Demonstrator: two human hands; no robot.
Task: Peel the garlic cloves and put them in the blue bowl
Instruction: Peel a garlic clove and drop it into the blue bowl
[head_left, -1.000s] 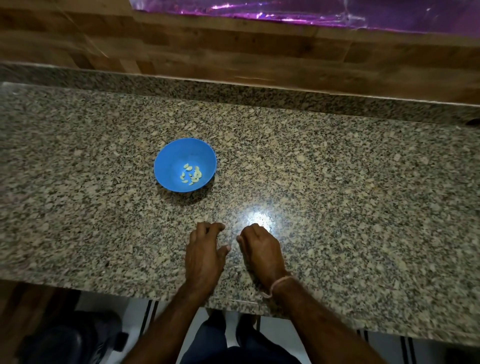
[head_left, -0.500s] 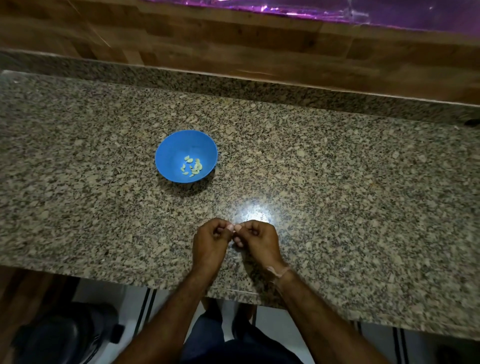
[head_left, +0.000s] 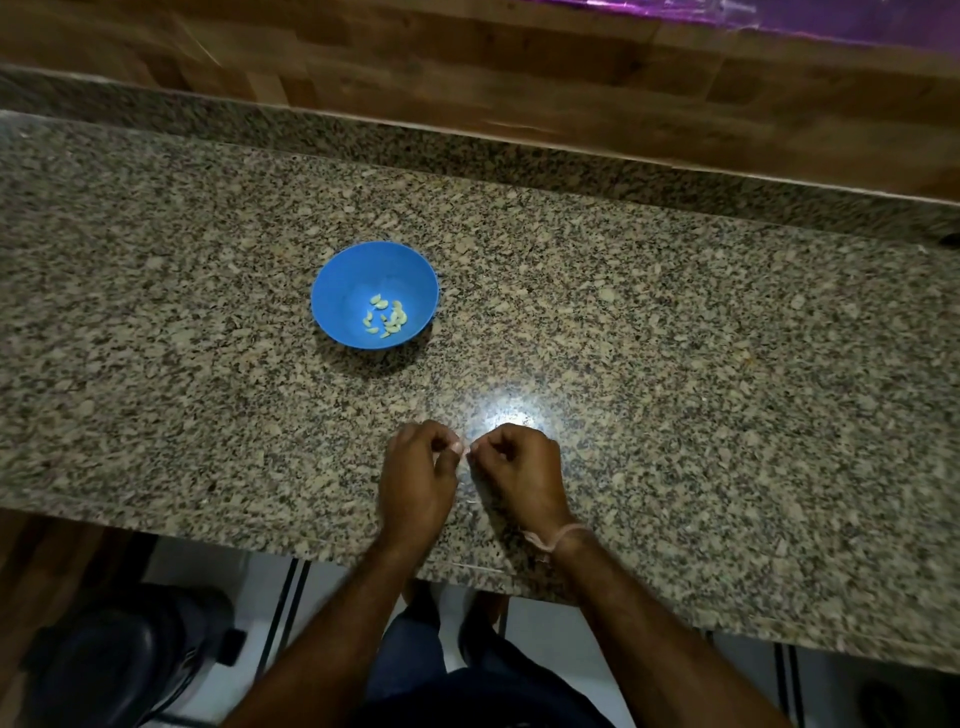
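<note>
While your left hand (head_left: 415, 488) and right hand (head_left: 524, 478) pinch a tiny pale bit (head_left: 466, 450) between curled fingertips (head_left: 456, 446), the bowl (head_left: 343, 291) of cloves (head_left: 385, 318) sits beyond them, leftward, on the granite counter (head_left: 675, 364) below a wood wall (head_left: 467, 78).

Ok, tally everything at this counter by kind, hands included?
Blue bowl: 1
Peeled cloves in it: roughly 10, too small to count exactly
Hands: 2, left hand and right hand
Pale bit pinched between their fingertips, likely a clove: 1
Wrist thread: 1
Total: roughly 15
</note>
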